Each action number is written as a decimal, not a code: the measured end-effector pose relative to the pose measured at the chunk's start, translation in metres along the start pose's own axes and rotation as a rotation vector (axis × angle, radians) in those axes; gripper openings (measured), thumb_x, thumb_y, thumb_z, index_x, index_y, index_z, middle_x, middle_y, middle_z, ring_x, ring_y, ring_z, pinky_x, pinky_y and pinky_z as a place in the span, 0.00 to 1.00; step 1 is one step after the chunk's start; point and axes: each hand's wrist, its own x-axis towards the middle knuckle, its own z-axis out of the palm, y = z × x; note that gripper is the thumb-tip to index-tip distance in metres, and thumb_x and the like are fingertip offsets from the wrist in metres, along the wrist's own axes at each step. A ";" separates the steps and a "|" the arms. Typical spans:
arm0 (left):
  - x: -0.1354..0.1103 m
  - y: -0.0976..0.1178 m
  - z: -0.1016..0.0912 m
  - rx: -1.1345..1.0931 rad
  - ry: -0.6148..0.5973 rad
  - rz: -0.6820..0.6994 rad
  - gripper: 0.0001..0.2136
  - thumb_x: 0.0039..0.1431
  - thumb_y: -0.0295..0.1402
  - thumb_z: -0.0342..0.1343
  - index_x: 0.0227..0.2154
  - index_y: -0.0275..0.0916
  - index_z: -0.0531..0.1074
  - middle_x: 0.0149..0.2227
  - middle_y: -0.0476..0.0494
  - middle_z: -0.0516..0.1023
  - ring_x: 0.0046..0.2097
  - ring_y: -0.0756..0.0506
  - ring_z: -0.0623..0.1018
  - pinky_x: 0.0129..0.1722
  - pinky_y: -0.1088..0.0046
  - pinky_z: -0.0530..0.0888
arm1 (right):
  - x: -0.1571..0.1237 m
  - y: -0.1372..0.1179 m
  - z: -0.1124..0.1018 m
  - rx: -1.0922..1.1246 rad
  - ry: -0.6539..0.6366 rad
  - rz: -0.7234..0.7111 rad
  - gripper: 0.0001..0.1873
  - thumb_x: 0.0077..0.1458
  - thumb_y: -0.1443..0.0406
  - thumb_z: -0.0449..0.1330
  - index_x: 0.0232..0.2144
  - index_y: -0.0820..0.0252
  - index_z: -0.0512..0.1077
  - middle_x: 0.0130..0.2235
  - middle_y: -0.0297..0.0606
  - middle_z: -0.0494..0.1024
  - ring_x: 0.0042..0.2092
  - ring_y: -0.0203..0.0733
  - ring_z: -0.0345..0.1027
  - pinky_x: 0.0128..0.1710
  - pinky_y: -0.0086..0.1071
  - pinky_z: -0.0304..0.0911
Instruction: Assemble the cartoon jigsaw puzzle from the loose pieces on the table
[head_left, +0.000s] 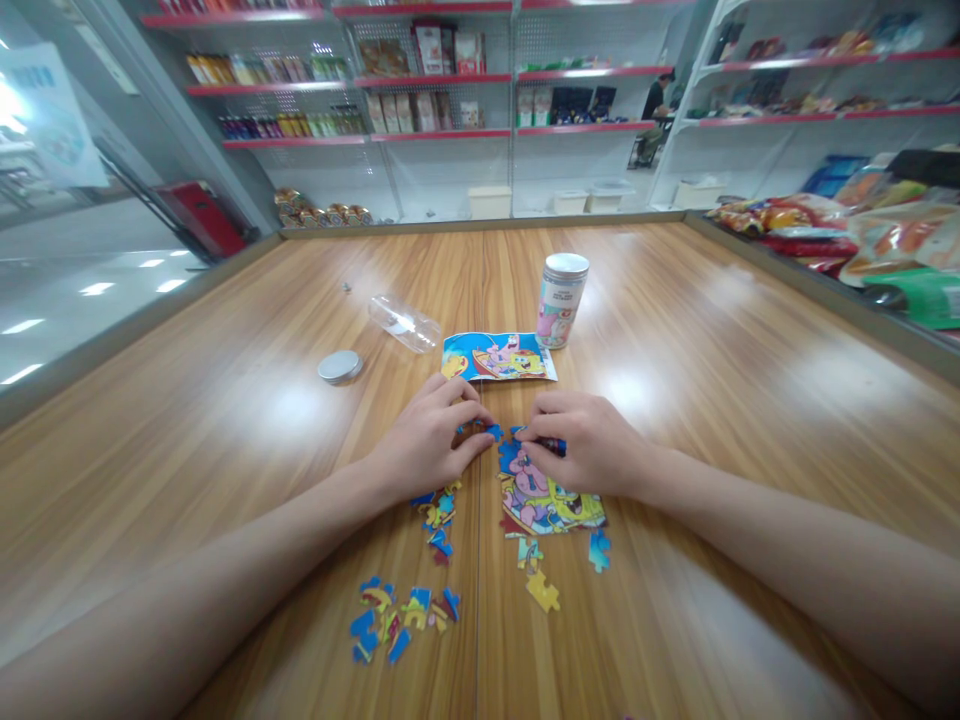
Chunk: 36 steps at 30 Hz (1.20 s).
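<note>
My left hand [429,440] rests on the wooden table [675,330], fingers pinched on a small blue jigsaw piece [493,432]. My right hand [581,440] is curled over the top edge of a partly joined cartoon puzzle [551,505], pressing blue pieces there. Loose pieces lie under my left wrist [437,520], in a cluster nearer me [401,612] and beside the joined part [541,590]. A printed reference picture [499,357] lies just beyond both hands.
A round puzzle tin [562,299] stands behind the picture. A clear plastic tube [405,324] lies on its side and a metal lid [340,366] sits to the left. Snack bags [862,235] pile at the right; stocked shelves [435,100] line the back wall.
</note>
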 end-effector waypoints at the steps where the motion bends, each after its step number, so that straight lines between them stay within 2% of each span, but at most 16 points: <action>1: 0.000 0.000 0.000 -0.008 -0.003 0.002 0.06 0.63 0.33 0.58 0.40 0.39 0.76 0.42 0.41 0.73 0.45 0.42 0.71 0.48 0.58 0.72 | 0.000 0.000 0.000 0.000 -0.002 0.001 0.15 0.61 0.64 0.56 0.25 0.63 0.75 0.29 0.36 0.70 0.33 0.35 0.62 0.32 0.30 0.53; 5: 0.000 -0.001 0.002 -0.033 0.013 0.061 0.06 0.64 0.32 0.56 0.41 0.37 0.74 0.42 0.41 0.74 0.47 0.42 0.71 0.49 0.59 0.71 | 0.000 0.001 0.000 0.005 -0.018 -0.002 0.15 0.61 0.63 0.56 0.26 0.62 0.76 0.29 0.36 0.70 0.33 0.35 0.62 0.32 0.30 0.53; 9: 0.002 0.001 0.004 -0.067 0.046 0.075 0.04 0.65 0.32 0.55 0.37 0.37 0.74 0.38 0.43 0.76 0.43 0.44 0.72 0.45 0.62 0.72 | 0.001 0.001 -0.001 0.003 -0.034 -0.006 0.14 0.61 0.64 0.56 0.26 0.62 0.76 0.30 0.36 0.70 0.33 0.35 0.62 0.32 0.31 0.53; 16: 0.004 0.003 0.007 -0.190 0.083 -0.091 0.04 0.63 0.32 0.59 0.35 0.39 0.77 0.32 0.46 0.77 0.38 0.46 0.74 0.39 0.66 0.73 | 0.001 0.003 -0.001 0.039 -0.050 -0.005 0.11 0.59 0.65 0.57 0.28 0.61 0.77 0.30 0.35 0.70 0.32 0.35 0.62 0.32 0.30 0.53; 19: 0.004 0.002 0.008 -0.179 0.047 -0.048 0.04 0.64 0.32 0.58 0.37 0.40 0.77 0.34 0.46 0.78 0.40 0.45 0.74 0.43 0.63 0.73 | 0.001 0.002 -0.001 0.026 -0.042 -0.014 0.13 0.60 0.65 0.57 0.26 0.62 0.77 0.29 0.36 0.70 0.32 0.35 0.62 0.33 0.31 0.54; 23: 0.004 0.003 0.008 -0.162 0.064 0.005 0.06 0.64 0.32 0.57 0.41 0.38 0.76 0.39 0.43 0.77 0.44 0.44 0.74 0.47 0.60 0.72 | 0.001 0.001 -0.002 0.005 -0.036 -0.027 0.13 0.60 0.64 0.56 0.26 0.62 0.77 0.29 0.36 0.69 0.32 0.35 0.62 0.32 0.31 0.54; 31: 0.002 0.000 0.010 -0.134 -0.012 0.026 0.10 0.64 0.35 0.57 0.45 0.42 0.79 0.42 0.41 0.73 0.46 0.43 0.73 0.48 0.59 0.73 | 0.000 0.005 0.000 -0.007 -0.038 -0.036 0.14 0.61 0.63 0.56 0.27 0.62 0.76 0.29 0.36 0.70 0.33 0.36 0.63 0.34 0.31 0.55; 34: 0.001 0.000 0.009 -0.126 0.008 0.004 0.12 0.63 0.36 0.59 0.47 0.40 0.77 0.43 0.40 0.73 0.46 0.43 0.72 0.48 0.59 0.72 | 0.000 0.005 0.001 0.008 -0.031 -0.037 0.14 0.62 0.63 0.56 0.28 0.62 0.77 0.30 0.37 0.71 0.33 0.36 0.64 0.34 0.31 0.56; 36: 0.001 0.001 0.008 -0.110 0.018 -0.031 0.12 0.62 0.37 0.60 0.45 0.37 0.77 0.42 0.40 0.73 0.46 0.43 0.72 0.48 0.60 0.72 | 0.000 0.006 0.002 0.012 -0.011 -0.050 0.13 0.61 0.63 0.56 0.28 0.62 0.77 0.30 0.37 0.72 0.33 0.36 0.64 0.34 0.31 0.57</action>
